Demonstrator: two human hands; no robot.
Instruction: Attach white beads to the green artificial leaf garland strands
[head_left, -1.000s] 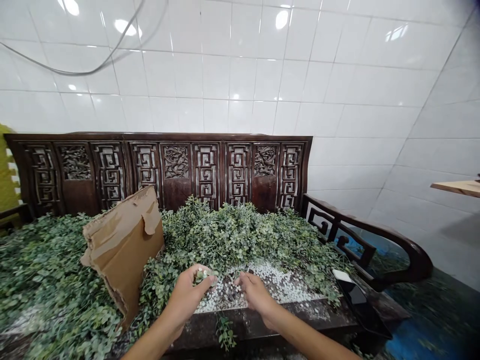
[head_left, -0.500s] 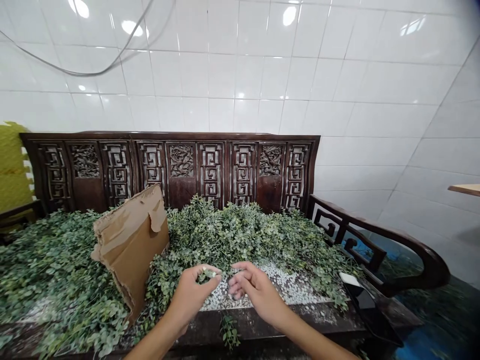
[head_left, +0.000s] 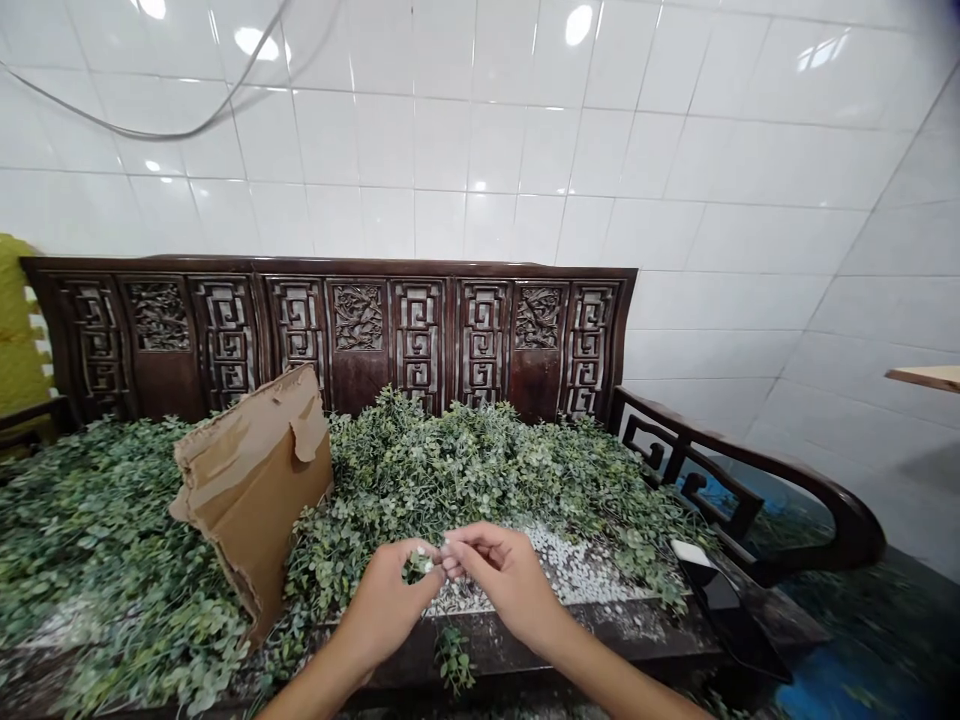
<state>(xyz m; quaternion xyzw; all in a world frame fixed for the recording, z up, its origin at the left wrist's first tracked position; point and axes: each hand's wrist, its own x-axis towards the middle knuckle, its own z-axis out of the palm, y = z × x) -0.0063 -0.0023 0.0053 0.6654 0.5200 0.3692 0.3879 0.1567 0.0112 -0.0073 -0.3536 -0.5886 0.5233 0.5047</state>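
Note:
My left hand (head_left: 388, 598) is pinched around a small leafy sprig (head_left: 417, 566) with a whitish tip at the fingertips. Close against it, my right hand (head_left: 511, 578) has its thumb and fingers pressed together, and whatever they grip is too small to make out. Beneath both hands lie many tiny white pieces (head_left: 577, 572) scattered on the bench seat. Another green sprig (head_left: 454, 660) dangles over the seat's front edge, below the hands. Behind them a heap of leafy greenery (head_left: 450, 465) spreads across the seat.
Torn brown cardboard (head_left: 262, 500) stands upright in the greenery at left. A dark, flat device (head_left: 727, 610) with a small white object (head_left: 691, 553) lies at right. The carved bench back (head_left: 360, 370) and curved armrest (head_left: 810, 490) bound the area.
My right hand has moved left until its fingertips meet the left hand's at the sprig, and its fingers have closed. The view has shifted slightly.

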